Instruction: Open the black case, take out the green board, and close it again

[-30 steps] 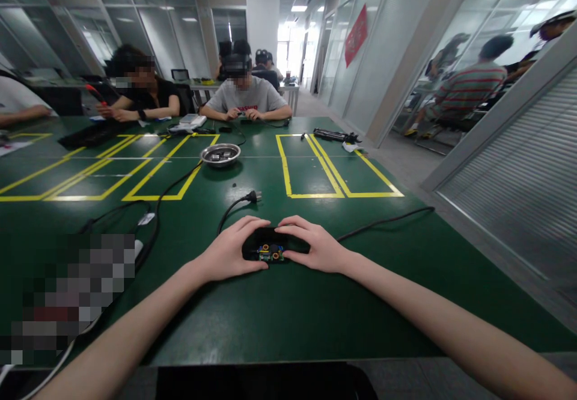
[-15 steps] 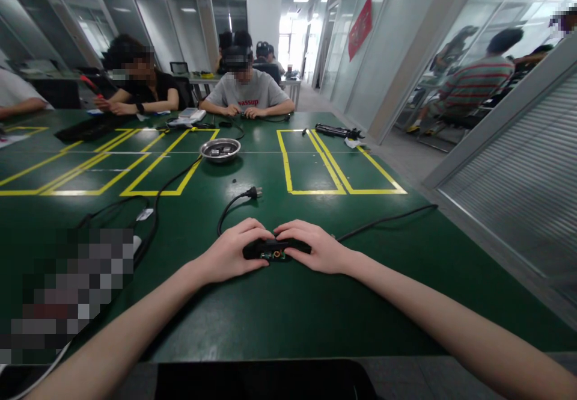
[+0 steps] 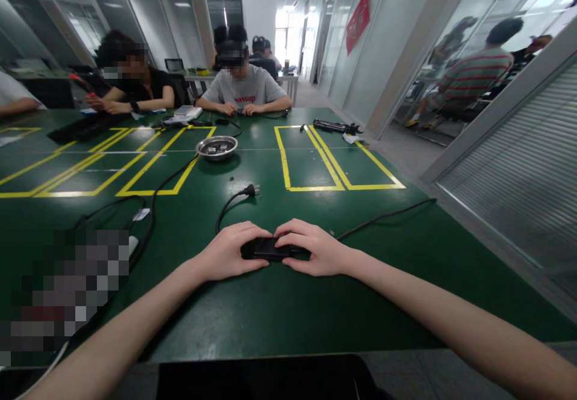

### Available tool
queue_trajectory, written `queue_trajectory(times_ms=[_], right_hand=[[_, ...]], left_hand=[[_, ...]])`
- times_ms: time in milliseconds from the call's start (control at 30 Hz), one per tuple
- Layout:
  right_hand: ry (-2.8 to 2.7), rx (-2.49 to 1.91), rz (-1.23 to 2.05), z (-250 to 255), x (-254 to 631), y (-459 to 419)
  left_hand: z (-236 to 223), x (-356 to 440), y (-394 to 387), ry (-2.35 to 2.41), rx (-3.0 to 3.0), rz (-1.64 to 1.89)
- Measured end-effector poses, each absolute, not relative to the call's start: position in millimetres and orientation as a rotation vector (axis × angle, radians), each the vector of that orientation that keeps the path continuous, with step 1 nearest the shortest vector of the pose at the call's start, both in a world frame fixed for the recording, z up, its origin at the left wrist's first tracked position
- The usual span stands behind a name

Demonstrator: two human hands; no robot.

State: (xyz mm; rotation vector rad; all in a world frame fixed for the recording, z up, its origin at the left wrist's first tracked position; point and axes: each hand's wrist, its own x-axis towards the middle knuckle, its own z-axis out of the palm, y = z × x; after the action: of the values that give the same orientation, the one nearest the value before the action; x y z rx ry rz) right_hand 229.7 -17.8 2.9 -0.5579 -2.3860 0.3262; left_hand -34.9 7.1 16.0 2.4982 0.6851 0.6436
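Between my hands, low over the green table, is a black power adapter (image 3: pixel 270 248) with a smooth, dark casing. My left hand (image 3: pixel 238 249) grips its left end, thumb at the near side and fingers over the far edge. My right hand (image 3: pixel 314 247) holds the right end in the same manner, its fingertips on the top face. A black cord with a plug (image 3: pixel 250 190) curves out behind my left hand. From behind my right hand, another black cable (image 3: pixel 387 215) runs off to the right. The adapter's ends are hidden under my fingers.
A metal bowl (image 3: pixel 217 148) holding small metal parts stands farther back on the green table (image 3: pixel 288 316). Yellow tape (image 3: pixel 315 188) marks rectangles there. A black folded tripod-like object (image 3: pixel 336 127) lies at the back right. A blurred-out block (image 3: pixel 67 292) sits at left. Co-workers sit opposite.
Green circuit board parts showed in the adapter's near side; now the black casing covers them. My hands stay on both ends. The view has shifted slightly.
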Motion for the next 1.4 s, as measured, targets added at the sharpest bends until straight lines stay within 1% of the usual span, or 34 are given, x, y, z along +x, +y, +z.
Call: queue_trajectory(times_ms=[367, 467, 700, 767, 933, 1100, 1200, 1300, 1400], right_hand=[[-2.414, -0.643, 0.377, 0, 232, -12], [-2.455, -0.727, 0.303, 1, 230, -11], [-2.594, -0.809, -0.066, 4, 228, -9], [-2.593, -0.792, -0.084, 4, 229, -9], [-2.536, -0.646, -0.003, -2, 232, -5], [-2.487, -0.567, -0.106, -8, 237, -4], [-2.497, -0.585, -0.183, -8, 238, -5], [-2.461, -0.638, -0.204, -9, 237, -6], [-2.425, -0.720, -0.109, -10, 235, -5]], left_hand=[[16, -32, 11, 0.708, 2.538, 0.636], [16, -30, 11, 0.741, 2.586, 0.620], [15, -27, 16, 0.761, 2.808, 0.567], [14, -28, 16, 0.779, 2.851, 0.557], [11, -25, 8, 0.825, 2.869, 0.560], [13, -16, 3, 1.003, 2.635, 0.607], [22, -13, 12, 1.104, 2.352, 0.454], [34, -12, 27, 0.926, 2.037, 0.211], [41, -12, 40, 0.823, 1.966, 0.179]])
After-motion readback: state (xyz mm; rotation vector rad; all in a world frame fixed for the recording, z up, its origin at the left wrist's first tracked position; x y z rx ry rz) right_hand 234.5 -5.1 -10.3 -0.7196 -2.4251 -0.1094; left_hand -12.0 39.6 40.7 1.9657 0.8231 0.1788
